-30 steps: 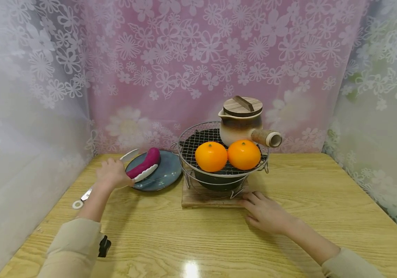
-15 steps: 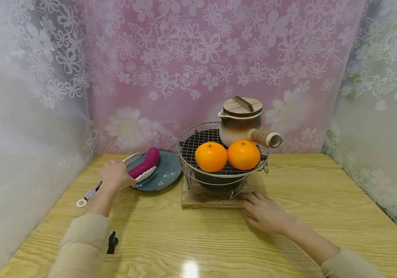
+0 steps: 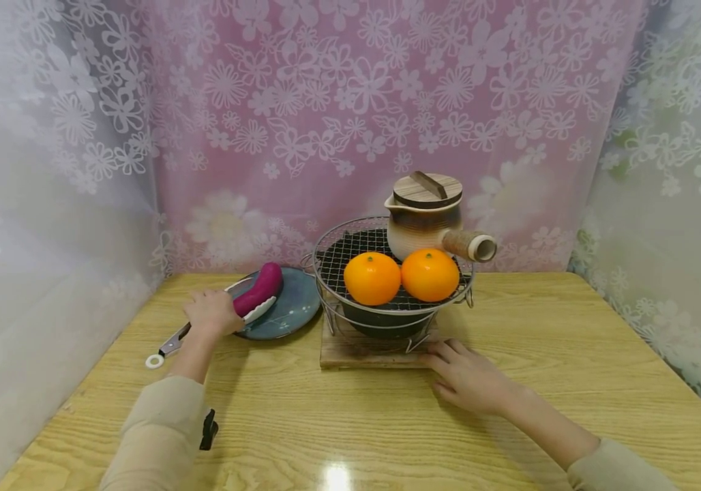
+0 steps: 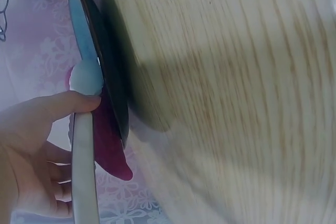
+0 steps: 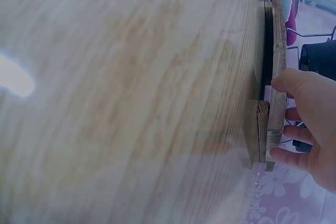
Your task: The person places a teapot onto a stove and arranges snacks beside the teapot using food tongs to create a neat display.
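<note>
My left hand (image 3: 211, 314) grips a pair of tongs (image 3: 172, 343) with white scalloped tips and a white ring at the handle end. The tips lie on both sides of a curved purple vegetable (image 3: 260, 289), like an eggplant or sweet potato, over the blue plate (image 3: 301, 300). In the left wrist view the thumb presses along one tong arm (image 4: 84, 171), and the purple vegetable (image 4: 109, 145) overlaps the plate's edge. My right hand (image 3: 464, 375) holds the right front corner of a wooden board (image 3: 369, 358); the right wrist view shows the thumb at the board's edge (image 5: 279, 51).
On the board stands a round grill (image 3: 356, 239) with a wire mesh top. Two oranges (image 3: 372, 278) sit at its front, and a side-handled teapot (image 3: 421, 232) with a wooden lid stands behind them. A floral curtain (image 3: 350, 102) closes off the table's back.
My left hand has shifted right with the tongs, and the tips have closed in on the purple vegetable. The right hand has stayed at the board.
</note>
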